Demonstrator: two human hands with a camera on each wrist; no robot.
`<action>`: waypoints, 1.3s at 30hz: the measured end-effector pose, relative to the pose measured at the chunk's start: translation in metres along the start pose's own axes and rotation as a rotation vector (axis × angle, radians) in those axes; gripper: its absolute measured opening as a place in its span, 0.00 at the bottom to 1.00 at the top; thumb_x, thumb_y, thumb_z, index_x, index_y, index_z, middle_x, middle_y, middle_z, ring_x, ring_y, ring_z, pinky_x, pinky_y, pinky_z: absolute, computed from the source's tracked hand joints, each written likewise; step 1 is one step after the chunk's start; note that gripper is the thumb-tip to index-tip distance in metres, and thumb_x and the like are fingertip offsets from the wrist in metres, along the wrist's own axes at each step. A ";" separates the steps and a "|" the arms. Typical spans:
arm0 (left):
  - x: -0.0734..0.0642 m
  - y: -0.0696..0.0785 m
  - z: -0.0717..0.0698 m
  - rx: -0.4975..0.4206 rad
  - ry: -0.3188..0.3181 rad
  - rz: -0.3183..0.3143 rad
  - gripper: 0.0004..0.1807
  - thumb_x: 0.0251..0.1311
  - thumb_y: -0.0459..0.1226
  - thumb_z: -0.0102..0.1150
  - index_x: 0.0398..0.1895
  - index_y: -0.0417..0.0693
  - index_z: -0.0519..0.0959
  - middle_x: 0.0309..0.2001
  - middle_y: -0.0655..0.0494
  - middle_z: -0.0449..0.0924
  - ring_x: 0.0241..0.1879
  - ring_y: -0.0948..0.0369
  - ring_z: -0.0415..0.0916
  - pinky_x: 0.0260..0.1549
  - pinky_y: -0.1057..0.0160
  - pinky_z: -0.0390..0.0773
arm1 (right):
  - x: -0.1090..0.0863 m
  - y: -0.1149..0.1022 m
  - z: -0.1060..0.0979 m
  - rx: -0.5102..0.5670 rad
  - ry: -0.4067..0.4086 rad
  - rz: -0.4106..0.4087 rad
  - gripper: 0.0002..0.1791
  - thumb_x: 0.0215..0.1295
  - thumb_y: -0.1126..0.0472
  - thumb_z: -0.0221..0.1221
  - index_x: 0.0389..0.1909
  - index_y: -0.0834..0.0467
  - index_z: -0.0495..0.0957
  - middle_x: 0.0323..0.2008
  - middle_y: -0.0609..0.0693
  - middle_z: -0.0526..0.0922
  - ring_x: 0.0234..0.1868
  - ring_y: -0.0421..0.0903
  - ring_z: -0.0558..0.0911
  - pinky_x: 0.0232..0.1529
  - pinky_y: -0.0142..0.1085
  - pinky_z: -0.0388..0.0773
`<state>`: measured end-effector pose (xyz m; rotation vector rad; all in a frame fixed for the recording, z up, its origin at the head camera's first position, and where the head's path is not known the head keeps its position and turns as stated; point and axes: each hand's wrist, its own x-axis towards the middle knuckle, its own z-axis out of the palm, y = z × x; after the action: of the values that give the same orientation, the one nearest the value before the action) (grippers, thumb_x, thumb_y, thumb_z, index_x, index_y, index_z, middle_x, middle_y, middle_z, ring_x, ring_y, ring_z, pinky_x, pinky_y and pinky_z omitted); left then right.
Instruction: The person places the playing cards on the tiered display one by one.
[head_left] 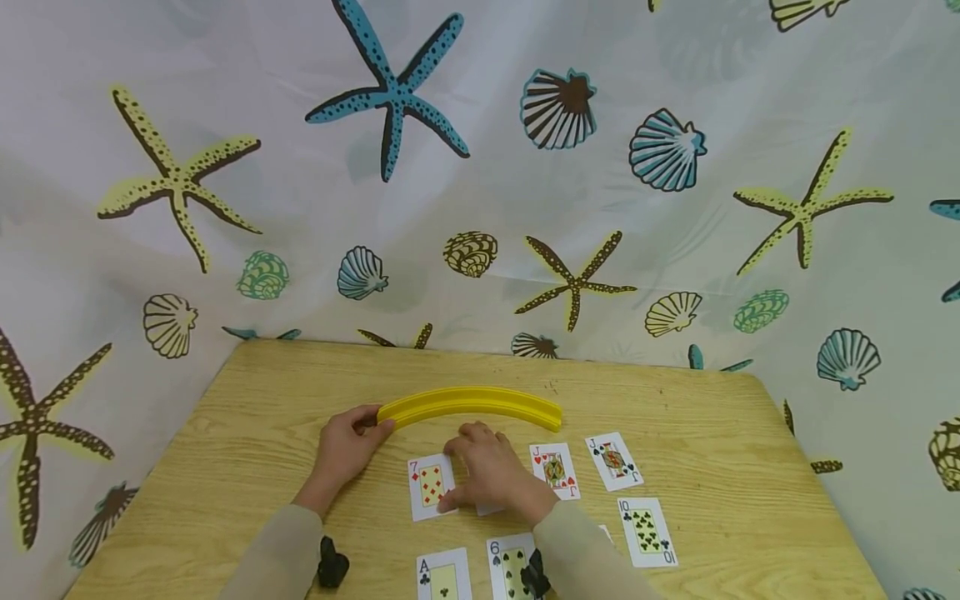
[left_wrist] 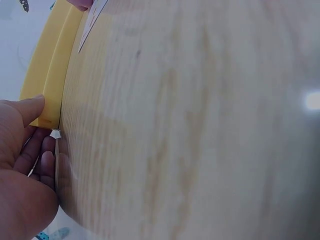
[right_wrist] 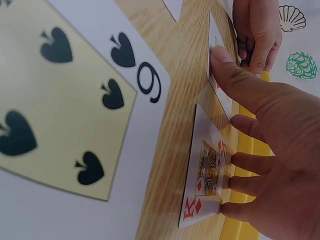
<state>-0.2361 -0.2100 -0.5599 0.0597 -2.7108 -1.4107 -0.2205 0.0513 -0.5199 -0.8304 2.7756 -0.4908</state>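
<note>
My left hand grips the left end of a yellow curved card holder, thumb on its front and fingers behind the end. With spread fingers, my right hand reaches over the far row of playing cards. Its thumb and index finger touch the right side of the seven of diamonds, which lies face up. Under the other fingers is the king of diamonds, mostly hidden in the head view. Just right of this hand lies the jack of hearts.
The jack of clubs and ten of clubs lie to the right. Nearer are the ace of clubs and six of spades; my right forearm partly covers another card. A patterned curtain hangs behind the wooden table.
</note>
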 end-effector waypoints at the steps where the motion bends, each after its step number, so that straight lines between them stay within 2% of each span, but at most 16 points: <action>1: 0.000 0.000 0.000 0.001 0.000 0.000 0.27 0.73 0.45 0.65 0.68 0.37 0.79 0.58 0.37 0.86 0.54 0.47 0.83 0.55 0.49 0.82 | 0.000 0.000 0.000 0.000 0.000 0.002 0.42 0.52 0.35 0.78 0.65 0.51 0.80 0.75 0.57 0.71 0.78 0.56 0.67 0.75 0.60 0.65; 14: -0.001 0.001 0.000 -0.008 -0.003 -0.003 0.27 0.73 0.45 0.65 0.68 0.37 0.79 0.58 0.37 0.85 0.55 0.46 0.83 0.56 0.48 0.82 | -0.001 -0.001 0.001 0.031 0.005 0.019 0.42 0.52 0.37 0.79 0.64 0.53 0.80 0.75 0.57 0.70 0.79 0.57 0.66 0.76 0.60 0.63; 22: 0.000 0.000 0.000 -0.015 0.003 -0.001 0.26 0.73 0.44 0.66 0.67 0.37 0.80 0.57 0.38 0.86 0.54 0.47 0.84 0.53 0.54 0.83 | -0.002 -0.003 0.000 0.026 0.002 0.020 0.41 0.52 0.38 0.79 0.64 0.53 0.79 0.76 0.58 0.69 0.79 0.56 0.65 0.76 0.61 0.62; 29: 0.001 -0.001 0.001 -0.017 0.013 0.000 0.26 0.73 0.45 0.66 0.67 0.38 0.80 0.57 0.38 0.86 0.54 0.48 0.84 0.53 0.54 0.82 | -0.001 -0.004 -0.001 0.055 0.021 0.031 0.43 0.51 0.40 0.80 0.64 0.55 0.75 0.70 0.54 0.74 0.74 0.53 0.70 0.75 0.58 0.65; 32: 0.000 0.000 0.001 -0.017 0.014 -0.003 0.26 0.73 0.44 0.66 0.67 0.38 0.80 0.57 0.39 0.86 0.55 0.48 0.83 0.55 0.52 0.81 | 0.000 -0.005 0.001 0.071 0.047 0.044 0.42 0.51 0.42 0.81 0.62 0.55 0.75 0.67 0.53 0.77 0.70 0.52 0.74 0.74 0.55 0.68; 34: 0.000 0.000 0.001 -0.017 0.013 -0.005 0.26 0.73 0.44 0.65 0.67 0.38 0.80 0.57 0.38 0.86 0.55 0.47 0.83 0.56 0.50 0.81 | 0.001 -0.006 0.002 0.086 0.071 0.050 0.39 0.52 0.45 0.82 0.60 0.54 0.75 0.61 0.52 0.80 0.63 0.49 0.77 0.71 0.51 0.71; 37: -0.001 0.000 0.001 -0.018 0.012 -0.006 0.26 0.73 0.44 0.65 0.67 0.37 0.80 0.58 0.38 0.86 0.55 0.48 0.83 0.56 0.50 0.81 | 0.002 -0.006 0.004 0.137 0.109 0.061 0.32 0.55 0.50 0.81 0.56 0.54 0.76 0.51 0.49 0.82 0.49 0.44 0.78 0.60 0.43 0.76; 39: -0.001 0.000 0.001 -0.016 0.014 -0.003 0.26 0.73 0.44 0.65 0.67 0.37 0.80 0.57 0.38 0.86 0.55 0.48 0.83 0.55 0.50 0.81 | 0.003 -0.006 0.004 0.190 0.133 0.066 0.27 0.58 0.54 0.79 0.53 0.54 0.77 0.46 0.48 0.82 0.42 0.42 0.75 0.51 0.38 0.76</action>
<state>-0.2353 -0.2093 -0.5601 0.0723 -2.6891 -1.4280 -0.2185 0.0442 -0.5217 -0.6839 2.8070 -0.8105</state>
